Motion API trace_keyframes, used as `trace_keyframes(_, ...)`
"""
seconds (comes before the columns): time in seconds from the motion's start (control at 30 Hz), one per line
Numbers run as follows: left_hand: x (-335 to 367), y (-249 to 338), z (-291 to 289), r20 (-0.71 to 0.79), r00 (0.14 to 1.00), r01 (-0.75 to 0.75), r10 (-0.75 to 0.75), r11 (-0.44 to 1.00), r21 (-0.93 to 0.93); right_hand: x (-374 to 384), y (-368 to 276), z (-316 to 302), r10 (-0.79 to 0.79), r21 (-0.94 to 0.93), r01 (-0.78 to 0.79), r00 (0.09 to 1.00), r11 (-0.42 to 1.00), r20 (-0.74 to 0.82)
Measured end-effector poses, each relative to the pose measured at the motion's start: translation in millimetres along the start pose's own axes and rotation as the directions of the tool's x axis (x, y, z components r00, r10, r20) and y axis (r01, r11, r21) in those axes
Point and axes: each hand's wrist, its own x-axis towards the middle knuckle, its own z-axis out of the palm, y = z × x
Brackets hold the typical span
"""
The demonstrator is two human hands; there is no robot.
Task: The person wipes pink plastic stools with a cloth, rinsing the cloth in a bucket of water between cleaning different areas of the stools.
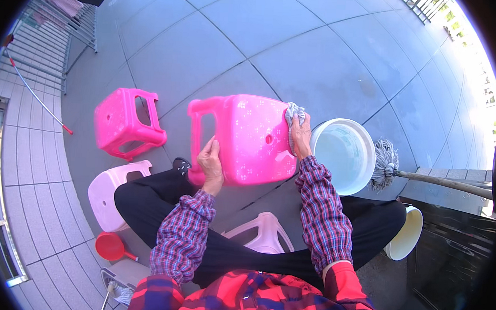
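So the bright pink stool point(248, 141) is tipped over on its side, propped on the person's knee above the grey tiles point(298, 51). The left hand point(212, 165) is clamped on the stool's near edge, fingers wrapped over the rim, steadying it. The right hand point(300, 136) presses a grey rag point(294, 113) flat onto the stool's seat at the far corner, fingers closed down on the cloth.

Just right of the rag hand sits a white bucket point(344, 154) with water in it, and right of that a string mop point(386, 163) lies with its handle running off toward the edge. Left of the gripping hand there's a 2nd bright pink stool point(127, 123) on its side, a pale pink stool point(111, 195) below it, and a small red scoop point(111, 246) nearer the body. Another pale pink stool point(262, 234) sits under the person, between both forearms.
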Motion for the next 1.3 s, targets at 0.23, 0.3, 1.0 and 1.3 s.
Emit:
trace_keyframes(0.23,4.6,20.9,-23.1,0.192,0.973,0.067,-0.127,0.955,0.287,-23.6,-24.5,-33.0,0.001,0.605,-0.07,0.994,0.793,0.113)
trace_keyframes(0.3,11.2,42.6,-11.5,0.238,0.962,0.064,-0.133,0.959,0.278,-38.2,-17.5,-37.4,0.002,0.584,-0.071,0.993,0.809,0.119)
trace_keyframes(1.0,4.9,11.0,-25.3,0.25,0.962,0.136,-0.109,0.986,-0.096,-126.0,-104.1,-41.1,-0.64,-0.144,0.689,0.718,0.711,0.274)
trace_keyframes(1.3,19.8,20.1,-15.2,0.34,0.939,-0.003,-0.049,0.989,0.15,-88.1,-50.5,-44.9,-0.44,-0.173,0.448,0.894,0.877,0.081)
